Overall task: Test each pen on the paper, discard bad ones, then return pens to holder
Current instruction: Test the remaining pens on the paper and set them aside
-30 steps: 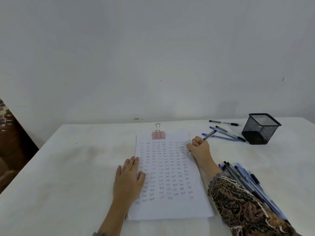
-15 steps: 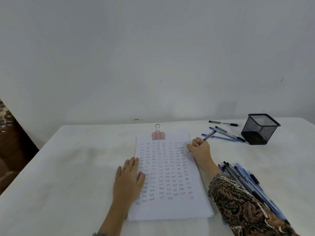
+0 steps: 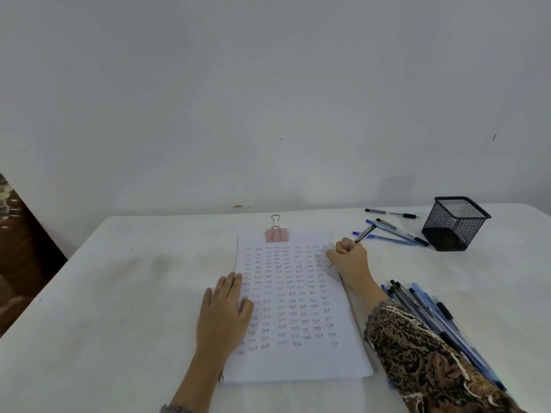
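Head view: the paper (image 3: 298, 362) is lying at the middle of the surface (image 3: 119, 293), filled with rows of small handwritten test words, and a pink clip (image 3: 276, 234) is biting its 12 o'clock edge. The left hand (image 3: 223, 314) is lying flat with fingers straight and close together, pressing down the sheet's 9 o'clock edge. The right hand (image 3: 350, 257) is sitting at the sheet's 2 o'clock corner, its fingers curling round a pen (image 3: 364, 234). The pen's back end is pointing up towards 1 o'clock and its tip is coming down at the paper's right edge. A patterned sleeve (image 3: 417, 353) is covering the right forearm. At 4 o'clock from the paper, just beyond the sleeve, a pile (image 3: 429, 308) of blue and black pens is lying on the surface. The black mesh holder (image 3: 453, 225) is standing upright at 2 o'clock from the paper, and loose pens (image 3: 393, 234) are lying between it and the right hand, the nearest reaching its base
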Demonstrator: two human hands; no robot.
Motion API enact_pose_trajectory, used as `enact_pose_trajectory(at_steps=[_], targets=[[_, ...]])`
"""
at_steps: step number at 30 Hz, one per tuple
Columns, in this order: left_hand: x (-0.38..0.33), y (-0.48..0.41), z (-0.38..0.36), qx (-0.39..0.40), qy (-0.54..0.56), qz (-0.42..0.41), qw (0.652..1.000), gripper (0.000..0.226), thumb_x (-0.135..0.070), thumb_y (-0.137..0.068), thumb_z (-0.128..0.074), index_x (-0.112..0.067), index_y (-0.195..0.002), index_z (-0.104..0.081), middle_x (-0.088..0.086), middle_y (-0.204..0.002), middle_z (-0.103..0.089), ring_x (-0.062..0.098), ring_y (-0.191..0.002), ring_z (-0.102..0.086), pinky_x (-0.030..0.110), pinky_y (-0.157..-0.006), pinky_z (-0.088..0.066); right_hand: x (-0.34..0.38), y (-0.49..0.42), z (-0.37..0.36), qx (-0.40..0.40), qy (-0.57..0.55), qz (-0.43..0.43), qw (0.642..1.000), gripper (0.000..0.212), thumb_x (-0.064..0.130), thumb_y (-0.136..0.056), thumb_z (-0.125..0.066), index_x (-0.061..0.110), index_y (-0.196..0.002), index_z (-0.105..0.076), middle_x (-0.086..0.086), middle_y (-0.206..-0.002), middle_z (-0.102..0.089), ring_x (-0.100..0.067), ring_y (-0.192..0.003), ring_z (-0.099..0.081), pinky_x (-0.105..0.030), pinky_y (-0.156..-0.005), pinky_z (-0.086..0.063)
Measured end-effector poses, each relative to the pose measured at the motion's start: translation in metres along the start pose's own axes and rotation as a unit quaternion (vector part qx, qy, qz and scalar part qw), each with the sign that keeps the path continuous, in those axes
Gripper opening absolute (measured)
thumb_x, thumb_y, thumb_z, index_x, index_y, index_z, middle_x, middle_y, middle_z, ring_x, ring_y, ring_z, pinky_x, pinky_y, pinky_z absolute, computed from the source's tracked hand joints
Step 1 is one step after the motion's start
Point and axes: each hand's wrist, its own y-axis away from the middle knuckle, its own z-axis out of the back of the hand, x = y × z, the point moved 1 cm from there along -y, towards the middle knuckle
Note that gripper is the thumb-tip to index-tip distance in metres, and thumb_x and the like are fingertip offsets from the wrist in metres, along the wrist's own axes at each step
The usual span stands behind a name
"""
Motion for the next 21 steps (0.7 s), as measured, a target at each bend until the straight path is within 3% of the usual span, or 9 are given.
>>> enact_pose_trajectory(at_steps=[3, 7, 11, 17, 19, 21], targets=[[0.0003, 0.0005, -0.0005, -0.003, 0.009, 0.0, 1.0, 0.093, -0.054, -0.062, 0.007, -0.022, -0.147, -0.014, -0.006, -0.155, -0.012, 0.009, -0.143, -0.005, 0.029, -0.115, 0.001, -0.0008, 0.0011, 0.0011, -0.004, -0.002, -0.006, 1.0, 0.052, -0.017, -0.071, -0.052, 0.019, -0.051, -0.021, 0.015, -0.039, -0.023, -0.003, -0.037, -0.02, -0.01, -0.04, -0.022], [0.0004, 0.0003, -0.0001, -0.002, 0.004, -0.003, 1.0, 0.093, -0.054, -0.062, 0.008, -0.022, -0.147, -0.013, -0.006, -0.155, -0.011, 0.009, -0.143, -0.005, 0.029, -0.115, 0.002, -0.0015, -0.0001, 0.0001, -0.027, 0.004, 0.004, 1.0, 0.052, -0.017, -0.071, -0.053, 0.019, -0.051, -0.02, 0.008, -0.051, -0.023, -0.005, -0.04, -0.024, -0.01, -0.047, -0.027], [0.0002, 0.0011, 0.0004, -0.001, 0.007, -0.003, 1.0, 0.094, -0.054, -0.061, 0.007, -0.022, -0.147, -0.013, -0.006, -0.155, -0.012, 0.009, -0.143, -0.005, 0.029, -0.115, 0.002, -0.0051, -0.0013, 0.0007, -0.009, -0.004, -0.003, 1.0, 0.052, -0.018, -0.071, -0.051, 0.02, -0.052, -0.02, 0.015, -0.044, -0.023, -0.003, -0.041, -0.019, -0.013, -0.043, -0.023], [-0.0007, 0.0005, 0.0007, -0.002, 0.007, -0.003, 1.0, 0.094, -0.054, -0.061, 0.008, -0.022, -0.147, -0.012, -0.007, -0.155, -0.011, 0.009, -0.143, -0.004, 0.028, -0.114, 0.003, -0.0047, 0.0005, -0.0003, -0.021, -0.004, 0.007, 1.0, 0.053, -0.019, -0.071, -0.051, 0.019, -0.053, -0.018, 0.001, -0.056, -0.018, -0.005, -0.044, -0.022, -0.017, -0.058, -0.028], [0.0001, 0.0017, 0.0009, -0.001, 0.008, -0.001, 1.0, 0.094, -0.054, -0.061, 0.009, -0.023, -0.147, -0.011, -0.007, -0.155, -0.01, 0.008, -0.143, -0.003, 0.028, -0.114, 0.004, -0.0067, 0.0001, 0.0029, -0.015, -0.063, -0.022, 0.998, 0.051, -0.016, -0.075, -0.051, 0.019, -0.055, -0.021, 0.004, -0.05, -0.02, -0.004, -0.04, -0.018, -0.014, -0.047, -0.026], [0.0003, 0.0017, 0.0007, 0.0, 0.009, 0.002, 1.0, 0.094, -0.054, -0.06, 0.009, -0.023, -0.147, -0.011, -0.008, -0.155, -0.01, 0.008, -0.143, -0.003, 0.028, -0.115, 0.004, -0.0065, -0.003, 0.0096, -0.022, -0.185, -0.075, 0.98, 0.043, 0.0, -0.087, -0.051, 0.015, -0.055, -0.027, 0.005, -0.045, -0.025, -0.006, -0.035, -0.019, -0.015, -0.035, -0.018]])
